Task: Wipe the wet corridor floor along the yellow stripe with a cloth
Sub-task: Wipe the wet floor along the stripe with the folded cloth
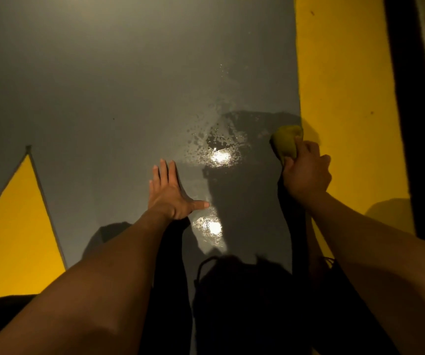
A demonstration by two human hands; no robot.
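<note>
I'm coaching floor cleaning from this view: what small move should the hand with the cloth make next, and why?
Probably sweep the right hand and its cloth leftward from the yellow stripe onto the glistening wet patch, which looks unwiped.

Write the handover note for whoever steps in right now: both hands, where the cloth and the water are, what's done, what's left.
Left hand: flat on the grey floor, fingers straight, bracing.
Right hand: grips the yellow-green cloth, at the inner edge of the yellow stripe.
Water: glossy patch with droplets between the hands, a second shiny patch nearer the body.
Done: cannot tell how much is wiped.
Left: both wet patches and the spatter trailing away beside the stripe.
</note>
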